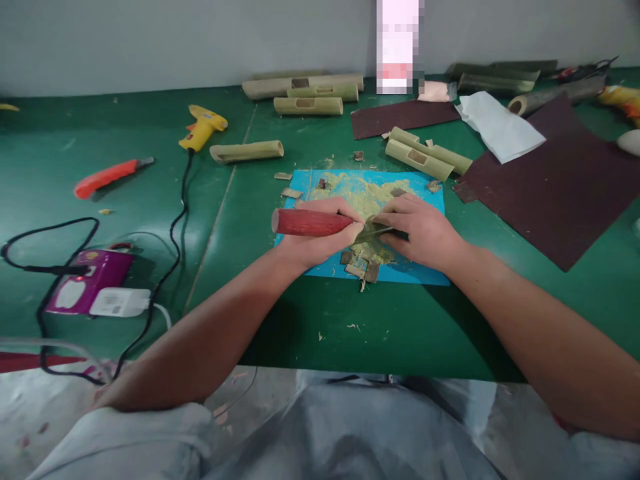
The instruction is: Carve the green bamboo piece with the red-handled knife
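My left hand (320, 243) is closed round a tool with a tapered red wooden handle (315, 223). The handle's butt points left, and a narrow metal blade runs right toward my other hand. My right hand (417, 227) is closed, its fingertips pinching a small greenish bamboo piece (369, 231) at the blade. Fingers partly hide that piece. Both hands are over a blue mat (425, 272) strewn with pale yellow-green shavings (350, 185). Small cut bamboo chips (371, 272) lie at its near edge.
Bamboo tubes with cut-out windows (308, 105) lie at the back, others (420, 159) beyond the mat. Brown sheets (550, 200) and white tissue (500, 127) lie right. A yellow glue gun (201, 128), red utility knife (107, 178), and purple power strip (75, 287) with cables are left.
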A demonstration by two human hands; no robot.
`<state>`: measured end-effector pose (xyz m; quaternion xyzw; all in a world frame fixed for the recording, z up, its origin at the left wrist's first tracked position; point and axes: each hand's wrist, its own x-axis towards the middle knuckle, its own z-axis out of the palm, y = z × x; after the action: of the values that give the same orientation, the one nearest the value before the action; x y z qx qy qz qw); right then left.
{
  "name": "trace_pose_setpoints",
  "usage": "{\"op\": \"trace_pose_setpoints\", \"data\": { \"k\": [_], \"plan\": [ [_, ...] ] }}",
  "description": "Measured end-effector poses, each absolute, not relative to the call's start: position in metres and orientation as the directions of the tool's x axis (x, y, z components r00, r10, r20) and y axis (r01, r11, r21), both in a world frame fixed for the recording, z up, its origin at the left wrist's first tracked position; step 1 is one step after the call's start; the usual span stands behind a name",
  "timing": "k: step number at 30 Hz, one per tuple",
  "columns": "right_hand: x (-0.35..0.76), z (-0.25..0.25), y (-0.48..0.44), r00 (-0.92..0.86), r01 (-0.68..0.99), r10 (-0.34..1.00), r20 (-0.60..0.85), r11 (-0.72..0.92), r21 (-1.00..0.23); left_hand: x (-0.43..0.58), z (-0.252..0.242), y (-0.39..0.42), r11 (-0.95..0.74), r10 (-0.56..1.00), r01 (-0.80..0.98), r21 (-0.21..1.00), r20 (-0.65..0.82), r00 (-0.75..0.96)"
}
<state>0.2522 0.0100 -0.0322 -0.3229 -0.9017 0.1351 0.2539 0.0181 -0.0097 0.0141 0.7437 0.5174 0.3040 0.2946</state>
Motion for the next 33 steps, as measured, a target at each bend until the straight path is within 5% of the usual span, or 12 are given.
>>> {"op": "trace_pose_setpoints", "data": {
  "k": [14,23,33],
  "plan": [
    [0.253,-0.029,0.01,-0.665,0.516,0.657,0.355,0.748,-0.418,0.008,-0.003,-0.011,-0.408,0.912,0.543,0.734,0.359,0.199],
    [0.253,-0.031,0.01,-0.66,0.506,0.655,0.367,0.749,-0.427,0.005,-0.009,-0.011,-0.353,0.935,0.435,0.829,0.325,0.14],
    [0.253,-0.03,0.009,-0.664,0.506,0.655,0.361,0.749,-0.429,-0.001,-0.005,-0.012,-0.37,0.907,0.323,0.871,0.265,0.326]
  ]
}}
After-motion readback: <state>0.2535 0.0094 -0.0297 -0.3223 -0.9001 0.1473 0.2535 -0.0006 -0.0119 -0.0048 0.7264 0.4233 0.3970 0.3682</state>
